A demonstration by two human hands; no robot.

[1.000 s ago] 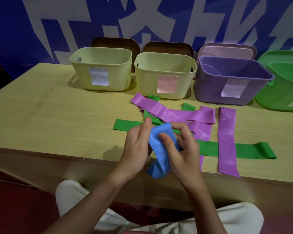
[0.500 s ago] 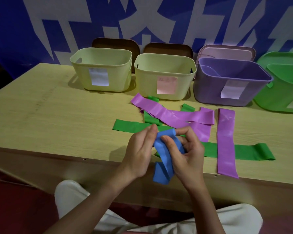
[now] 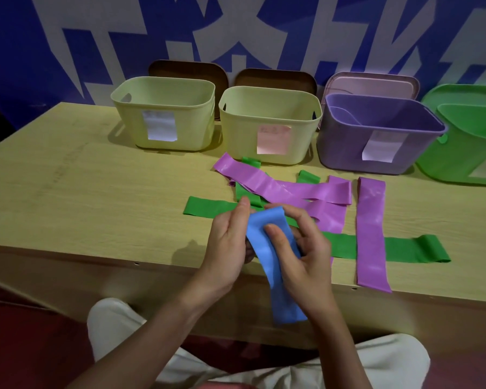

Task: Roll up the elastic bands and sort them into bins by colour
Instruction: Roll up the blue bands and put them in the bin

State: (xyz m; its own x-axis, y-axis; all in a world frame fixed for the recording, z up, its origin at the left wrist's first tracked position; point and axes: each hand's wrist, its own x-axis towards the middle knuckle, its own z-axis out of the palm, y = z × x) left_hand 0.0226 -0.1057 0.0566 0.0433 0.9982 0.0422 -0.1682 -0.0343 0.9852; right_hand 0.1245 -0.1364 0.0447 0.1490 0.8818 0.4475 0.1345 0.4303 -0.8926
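Blue band is held above the table front edge, pinched between both hands. Left hand grips its left side, fingers curled behind. Right hand pins it with the thumb on the front face, fingers wrapped behind. The band's top is folded over; its free end hangs below the table edge. Purple bands and green bands lie crossed on the table, unrolled. Behind them stand two yellow bins, a purple bin and a green bin.
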